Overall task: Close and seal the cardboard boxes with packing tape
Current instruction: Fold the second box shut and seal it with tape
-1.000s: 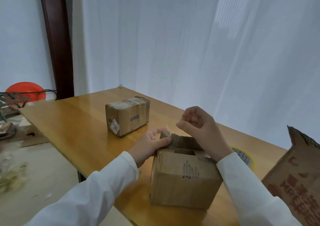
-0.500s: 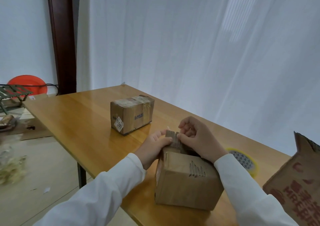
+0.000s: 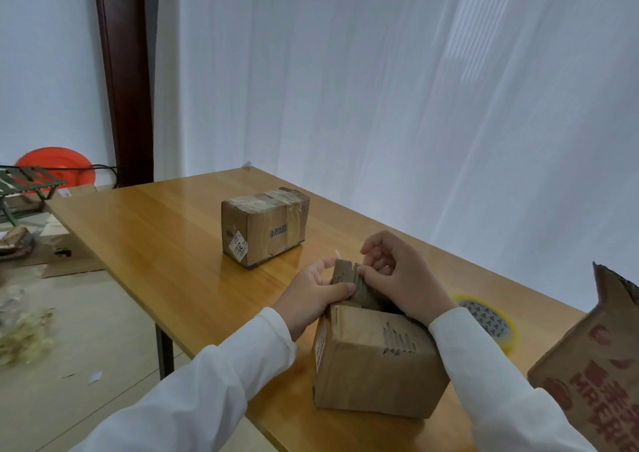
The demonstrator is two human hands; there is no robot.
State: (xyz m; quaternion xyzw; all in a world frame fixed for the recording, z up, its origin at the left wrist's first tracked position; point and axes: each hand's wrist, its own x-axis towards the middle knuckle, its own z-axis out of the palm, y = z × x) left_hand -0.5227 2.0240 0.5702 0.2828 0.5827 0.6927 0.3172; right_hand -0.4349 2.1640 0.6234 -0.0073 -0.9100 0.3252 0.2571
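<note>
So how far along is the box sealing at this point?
Done: the far box sits taped shut. In hand: the left hand and right hand both grip a raised flap of the near box, not yet closed. Left: taping it with the tape roll, then the open box at right.

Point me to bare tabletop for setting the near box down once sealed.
Free: the wooden table left of the taped box, and the strip between it and both hands. Crowded: right side, where the tape roll and printed carton flank the open box.

Two bare hands, left hand (image 3: 313, 296) at 7 o'clock, right hand (image 3: 401, 278) at 5 o'clock; long plain white sleeves (image 3: 221, 379) reaching both wrists
</note>
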